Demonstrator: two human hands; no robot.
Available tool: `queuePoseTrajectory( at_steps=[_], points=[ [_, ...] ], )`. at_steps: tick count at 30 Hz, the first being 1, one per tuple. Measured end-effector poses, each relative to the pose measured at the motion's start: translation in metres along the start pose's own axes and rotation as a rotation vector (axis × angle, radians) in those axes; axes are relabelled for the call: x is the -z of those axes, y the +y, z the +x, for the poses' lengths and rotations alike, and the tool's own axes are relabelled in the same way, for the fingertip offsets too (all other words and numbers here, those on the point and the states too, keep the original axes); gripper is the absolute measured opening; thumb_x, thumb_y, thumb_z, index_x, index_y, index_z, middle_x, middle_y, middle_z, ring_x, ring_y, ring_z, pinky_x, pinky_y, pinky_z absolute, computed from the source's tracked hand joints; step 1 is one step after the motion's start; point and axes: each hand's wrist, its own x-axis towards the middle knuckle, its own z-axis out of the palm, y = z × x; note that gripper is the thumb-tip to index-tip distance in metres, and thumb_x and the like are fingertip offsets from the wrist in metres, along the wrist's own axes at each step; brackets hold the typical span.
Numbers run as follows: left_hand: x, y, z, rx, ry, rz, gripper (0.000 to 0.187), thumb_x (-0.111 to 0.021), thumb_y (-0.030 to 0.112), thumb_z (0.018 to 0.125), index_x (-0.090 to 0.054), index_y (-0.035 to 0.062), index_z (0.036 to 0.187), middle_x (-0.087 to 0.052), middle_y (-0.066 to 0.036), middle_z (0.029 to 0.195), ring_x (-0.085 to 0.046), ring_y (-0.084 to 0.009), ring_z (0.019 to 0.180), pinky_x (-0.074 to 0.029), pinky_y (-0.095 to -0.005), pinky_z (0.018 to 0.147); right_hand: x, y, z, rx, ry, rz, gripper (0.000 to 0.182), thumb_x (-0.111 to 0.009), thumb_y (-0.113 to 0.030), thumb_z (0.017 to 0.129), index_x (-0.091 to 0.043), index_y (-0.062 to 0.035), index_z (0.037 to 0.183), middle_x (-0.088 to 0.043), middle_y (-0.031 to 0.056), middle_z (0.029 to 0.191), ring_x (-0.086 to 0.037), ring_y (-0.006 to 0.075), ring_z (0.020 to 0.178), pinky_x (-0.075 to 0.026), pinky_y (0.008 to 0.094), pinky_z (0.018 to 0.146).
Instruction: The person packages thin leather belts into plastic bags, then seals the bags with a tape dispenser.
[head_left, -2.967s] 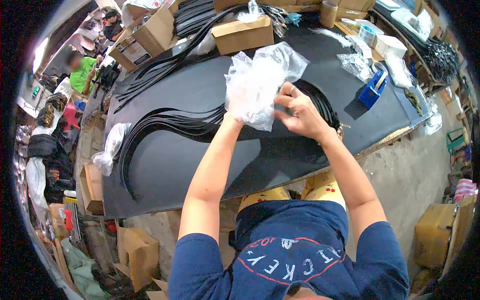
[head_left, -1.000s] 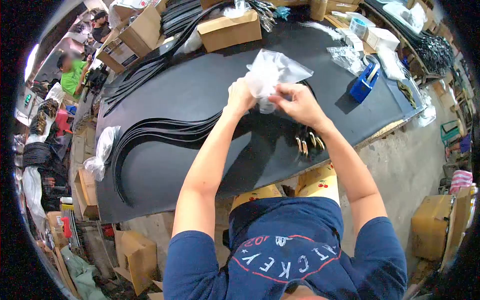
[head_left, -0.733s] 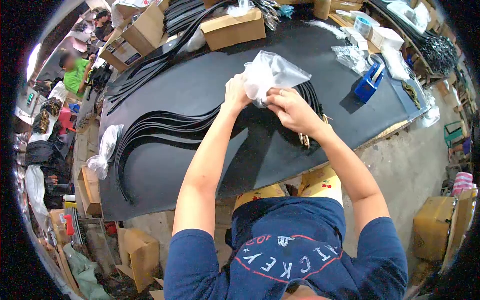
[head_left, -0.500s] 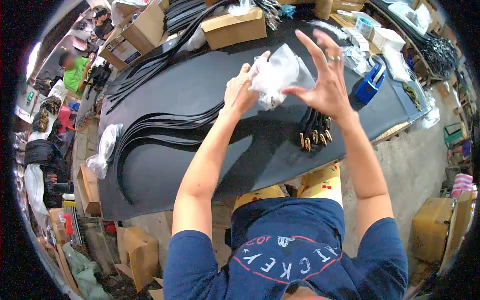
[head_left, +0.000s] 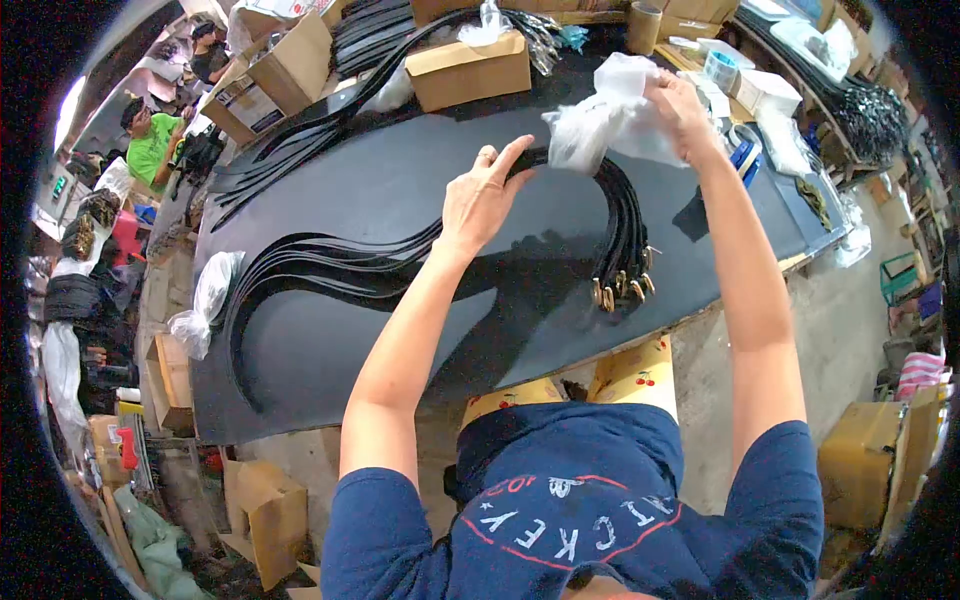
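My right hand is raised over the far right of the black table and grips a bunch of clear plastic bags. My left hand hovers open, fingers spread, just above a bundle of black belts that curves across the table. The belts' gold buckles lie near the table's front edge, below my right arm.
A blue tape dispenser sits behind my right arm. Cardboard boxes and more black belts fill the table's far side. A bag of plastic lies at the left edge. A person in green works far left.
My right hand took the plastic bags out of my left hand and carried them up and to the right. My left hand opened and dropped toward the belts.
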Motion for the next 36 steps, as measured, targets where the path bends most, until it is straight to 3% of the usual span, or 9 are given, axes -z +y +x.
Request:
queuePoseTrajectory(
  at_steps=[4, 12, 15, 19, 22, 25, 28, 32, 36],
  points=[
    [-0.017, -0.015, -0.001, -0.087, 0.092, -0.048, 0.034, -0.060, 0.031, 0.087, -0.053, 0.0182, 0.118, -0.058, -0.013, 0.090, -0.062, -0.0335, 0.070, -0.050, -0.0411, 0.059, -0.008, 0.015, -0.001, -0.195, -0.030, 0.127, 0.019, -0.060, -0.016, 0.082, -0.065, -0.0022, 0.095, -0.062, 0.0015, 0.084, -0.055, 0.0117, 0.073, -0.046, 0.0279, 0.066],
    [-0.049, -0.050, 0.004, 0.091, -0.205, -0.135, 0.034, -0.065, 0.025, 0.083, -0.056, 0.0140, 0.114, -0.055, -0.022, 0.101, -0.058, -0.0392, 0.093, -0.048, -0.0453, 0.078, -0.047, 0.071, -0.048, -0.405, 0.017, 0.494, 0.017, -0.058, -0.011, 0.085, -0.059, -0.0037, 0.100, -0.062, 0.0053, 0.095, -0.061, 0.0170, 0.079, -0.053, 0.0307, 0.066],
    [-0.059, -0.053, 0.009, 0.114, -0.328, -0.099, 0.039, -0.066, 0.027, 0.082, -0.056, 0.0131, 0.117, -0.051, -0.021, 0.109, -0.054, -0.0388, 0.102, -0.047, -0.0457, 0.083, -0.051, 0.083, -0.051, -0.539, 0.160, 0.666, 0.025, -0.046, 0.000, 0.088, -0.051, 0.0060, 0.112, -0.059, 0.0152, 0.105, -0.062, 0.0319, 0.092, -0.058, 0.0512, 0.074],
    [-0.055, -0.007, 0.018, -0.035, 0.099, -0.094, 0.048, -0.069, 0.029, 0.080, -0.054, 0.0059, 0.119, -0.050, -0.017, 0.111, -0.045, -0.0347, 0.106, -0.042, -0.0435, 0.089, -0.046, 0.104, -0.044, -0.589, 0.146, 0.619, 0.028, -0.048, -0.002, 0.087, -0.050, 0.0060, 0.114, -0.059, 0.0143, 0.106, -0.063, 0.0302, 0.090, -0.058, 0.0459, 0.071],
    [-0.066, 0.014, 0.028, -0.085, 0.028, -0.246, 0.052, -0.074, 0.027, 0.074, -0.054, 0.0064, 0.117, -0.053, -0.017, 0.108, -0.049, -0.0367, 0.102, -0.042, -0.0426, 0.090, -0.044, 0.129, -0.032, -0.520, 0.180, 0.423, 0.037, -0.052, -0.002, 0.081, -0.048, 0.0061, 0.117, -0.056, 0.0188, 0.111, -0.059, 0.0323, 0.097, -0.052, 0.0438, 0.081],
    [-0.095, 0.012, 0.032, -0.009, 0.000, -0.250, 0.047, -0.071, 0.017, 0.073, -0.054, 0.0042, 0.116, -0.055, -0.019, 0.104, -0.051, -0.0378, 0.101, -0.042, -0.0438, 0.088, -0.051, 0.083, -0.029, 0.395, 0.453, -0.396, 0.051, -0.056, 0.003, 0.074, -0.048, 0.0001, 0.124, -0.051, 0.0202, 0.122, -0.049, 0.0301, 0.117, -0.037, 0.0349, 0.101],
    [-0.114, 0.007, 0.042, -0.035, 0.093, -0.292, 0.042, -0.063, 0.001, 0.071, -0.055, 0.0037, 0.113, -0.057, -0.020, 0.103, -0.052, -0.0378, 0.099, -0.044, -0.0441, 0.087, -0.054, 0.003, -0.038, 0.754, 0.065, -0.531, 0.056, -0.053, 0.009, 0.070, -0.049, -0.0017, 0.125, -0.052, 0.0179, 0.123, -0.045, 0.0331, 0.121, -0.036, 0.0373, 0.103],
    [-0.097, 0.018, 0.042, 0.220, -0.063, -0.571, 0.026, -0.053, -0.002, 0.071, -0.061, -0.0014, 0.096, -0.061, -0.022, 0.098, -0.058, -0.0380, 0.094, -0.046, -0.0422, 0.082, -0.070, 0.041, -0.026, 0.576, -0.642, -0.672, 0.069, -0.053, 0.012, 0.062, -0.046, -0.0054, 0.128, -0.053, 0.0200, 0.123, -0.047, 0.0340, 0.119, -0.039, 0.0385, 0.101],
    [-0.121, -0.021, 0.035, 0.237, 0.050, -0.814, 0.031, -0.054, 0.004, 0.074, -0.063, -0.0008, 0.103, -0.064, -0.018, 0.099, -0.061, -0.0280, 0.091, -0.047, -0.0340, 0.081, -0.058, 0.052, -0.026, 0.394, -0.626, -0.941, 0.066, -0.056, 0.005, 0.062, -0.047, -0.0064, 0.127, -0.058, 0.0171, 0.106, -0.054, 0.0353, 0.100, -0.044, 0.0413, 0.089]
  ],
)
